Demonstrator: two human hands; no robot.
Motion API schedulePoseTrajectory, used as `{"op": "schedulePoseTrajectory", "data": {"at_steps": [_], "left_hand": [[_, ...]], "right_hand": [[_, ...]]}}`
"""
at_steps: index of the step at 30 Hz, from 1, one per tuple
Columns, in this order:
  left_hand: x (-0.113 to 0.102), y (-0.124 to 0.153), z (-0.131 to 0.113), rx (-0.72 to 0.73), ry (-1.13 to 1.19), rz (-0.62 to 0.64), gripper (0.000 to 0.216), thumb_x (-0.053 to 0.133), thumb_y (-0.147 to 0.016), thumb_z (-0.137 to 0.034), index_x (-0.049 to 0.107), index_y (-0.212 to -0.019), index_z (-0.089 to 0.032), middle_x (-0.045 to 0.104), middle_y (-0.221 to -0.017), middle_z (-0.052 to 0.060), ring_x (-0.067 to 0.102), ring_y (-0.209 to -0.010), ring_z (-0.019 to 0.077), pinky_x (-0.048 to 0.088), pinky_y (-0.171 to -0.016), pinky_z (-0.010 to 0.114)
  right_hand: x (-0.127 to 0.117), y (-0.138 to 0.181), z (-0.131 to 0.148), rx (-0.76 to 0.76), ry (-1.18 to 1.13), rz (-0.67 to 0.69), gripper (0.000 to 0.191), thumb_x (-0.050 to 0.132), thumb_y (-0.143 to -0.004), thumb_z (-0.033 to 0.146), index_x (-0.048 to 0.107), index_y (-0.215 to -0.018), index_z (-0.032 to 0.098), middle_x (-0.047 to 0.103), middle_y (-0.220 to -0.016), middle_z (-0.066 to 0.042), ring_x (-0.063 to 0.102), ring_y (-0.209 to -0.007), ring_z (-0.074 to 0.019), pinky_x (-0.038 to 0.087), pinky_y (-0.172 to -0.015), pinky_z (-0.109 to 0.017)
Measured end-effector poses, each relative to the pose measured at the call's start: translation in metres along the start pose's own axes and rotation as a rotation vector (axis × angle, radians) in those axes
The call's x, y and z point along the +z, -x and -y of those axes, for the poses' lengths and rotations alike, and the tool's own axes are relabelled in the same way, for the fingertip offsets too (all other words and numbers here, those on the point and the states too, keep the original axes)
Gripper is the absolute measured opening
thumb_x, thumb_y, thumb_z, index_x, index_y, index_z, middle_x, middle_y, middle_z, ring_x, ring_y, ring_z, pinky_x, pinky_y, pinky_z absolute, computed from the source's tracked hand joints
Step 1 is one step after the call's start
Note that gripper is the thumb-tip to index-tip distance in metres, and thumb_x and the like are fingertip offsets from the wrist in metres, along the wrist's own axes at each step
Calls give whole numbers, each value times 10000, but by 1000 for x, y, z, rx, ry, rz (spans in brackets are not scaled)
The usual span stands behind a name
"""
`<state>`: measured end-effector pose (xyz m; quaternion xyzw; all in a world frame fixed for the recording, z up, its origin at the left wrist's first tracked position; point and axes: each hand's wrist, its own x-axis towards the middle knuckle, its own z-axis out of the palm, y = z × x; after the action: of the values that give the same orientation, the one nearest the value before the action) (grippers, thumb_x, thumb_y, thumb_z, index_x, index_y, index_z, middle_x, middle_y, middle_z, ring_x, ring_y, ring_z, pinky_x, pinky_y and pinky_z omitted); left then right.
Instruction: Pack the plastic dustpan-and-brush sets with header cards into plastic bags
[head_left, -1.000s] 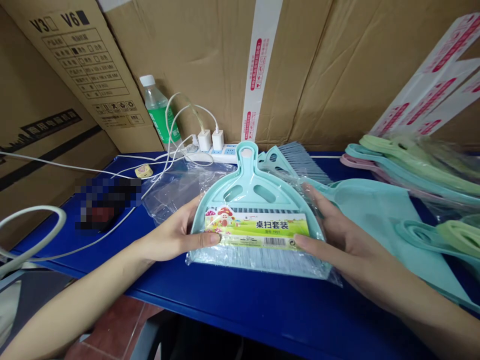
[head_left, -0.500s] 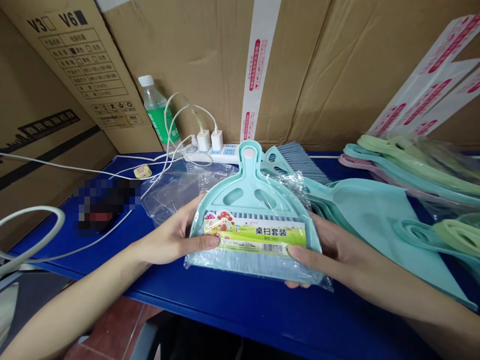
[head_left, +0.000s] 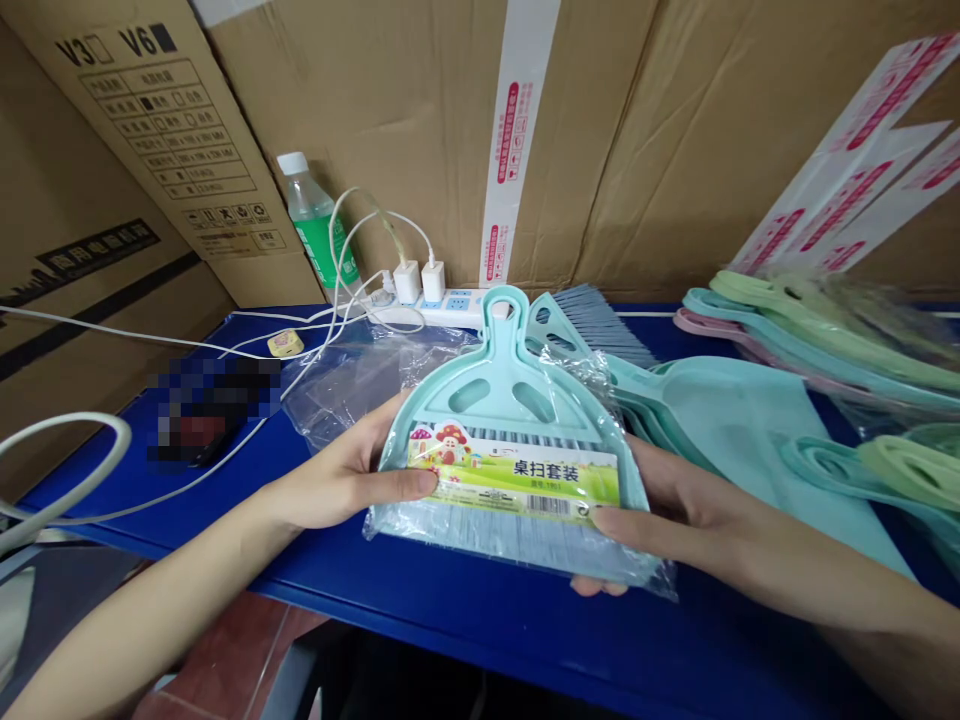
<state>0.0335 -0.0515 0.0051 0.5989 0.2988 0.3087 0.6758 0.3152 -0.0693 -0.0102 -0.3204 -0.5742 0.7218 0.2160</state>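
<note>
Between my hands is a light-blue dustpan and brush set [head_left: 502,400] in a clear plastic bag, handle pointing away from me. A printed paper label with mushrooms lies across its middle, and grey-blue bristles show below the label. My left hand [head_left: 360,475] grips the left edge, thumb on the front and fingers hidden behind. On the right edge my right hand [head_left: 667,510] is closed, its thumb near the label's lower corner and some fingertips showing underneath. Just behind the set lies a loose brush [head_left: 592,320] with grey-blue bristles.
Stacked blue dustpans [head_left: 735,400] lie at the right, with bagged green, blue and pink sets [head_left: 810,310] behind. A power strip [head_left: 457,305] with chargers, a bottle [head_left: 322,225], cables and an empty plastic bag [head_left: 337,380] occupy the back left. Cardboard boxes [head_left: 420,130] wall the blue table [head_left: 337,570].
The bagged set has tilted slightly, its lower right corner moving down and to the right with my right hand. My left hand has barely moved.
</note>
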Motion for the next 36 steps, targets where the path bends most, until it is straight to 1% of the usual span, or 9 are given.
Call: {"op": "schedulePoseTrajectory", "data": {"at_steps": [6,11,15,18,20,24,29,31,36], "left_hand": [[0,2,-1,27,2,17,650,676,-856,-73,475,-1439,-279,703,-1240,65,654,-1145,261,540,-960,338],[-1,0,1,30,-1,0,641,699,-841,-89,499,-1423,-266,706,-1232,70,657,-1138,272,546,-951,344],[-1,-1,1,44,-3,7,622,691,-839,-70,520,-1404,-266,711,-1217,65,662,-1129,262,548,-933,334],[-1,-1,0,35,-10,6,623,683,-836,-62,517,-1406,-253,726,-1173,70,672,-1106,261,562,-878,321],[-1,0,-1,27,-11,6,632,689,-836,-80,508,-1414,-259,728,-1167,69,676,-1092,256,562,-864,312],[-1,0,0,20,-50,5,665,707,-827,-110,486,-1432,-277,697,-1239,69,664,-1104,251,538,-930,332],[0,-2,1,19,-67,23,685,703,-826,-111,464,-1444,-279,686,-1257,71,655,-1119,250,523,-960,344],[0,-2,1,14,-63,27,695,707,-819,-112,456,-1449,-265,686,-1250,83,648,-1134,264,524,-963,365],[-1,-1,2,18,-53,51,726,735,-795,-143,444,-1452,-245,653,-1297,108,629,-1166,295,519,-978,416]], "right_hand": [[2,3,1,2,89,-10,631,555,-939,471,317,-1471,229,737,-862,-30,708,-814,-198,563,-748,-334],[-1,4,-1,-18,26,-9,748,594,-925,455,198,-1531,267,724,-902,-22,727,-787,-204,585,-703,-339],[-4,3,-5,-26,-28,10,725,576,-949,422,187,-1538,257,720,-890,-27,725,-808,-181,584,-683,-282],[-4,1,-8,-11,-54,9,749,598,-936,421,191,-1539,243,715,-899,-38,725,-791,-185,593,-670,-289],[-3,1,-8,-11,-56,-4,761,622,-918,430,216,-1534,242,711,-929,-51,726,-776,-192,602,-675,-310],[0,-2,-7,19,-55,-60,825,703,-842,474,267,-1514,277,703,-1067,-76,720,-744,-188,621,-705,-348],[3,-9,-11,24,-38,-122,969,812,-729,428,264,-1512,266,642,-1250,-118,685,-691,-155,636,-652,-340],[3,-10,-13,12,-31,-136,1026,833,-695,432,245,-1520,272,649,-1237,-113,676,-660,-154,637,-636,-355],[2,-11,-15,-26,-7,-139,1139,871,-645,386,186,-1546,257,711,-1060,-75,684,-659,-185,631,-638,-368]]}}
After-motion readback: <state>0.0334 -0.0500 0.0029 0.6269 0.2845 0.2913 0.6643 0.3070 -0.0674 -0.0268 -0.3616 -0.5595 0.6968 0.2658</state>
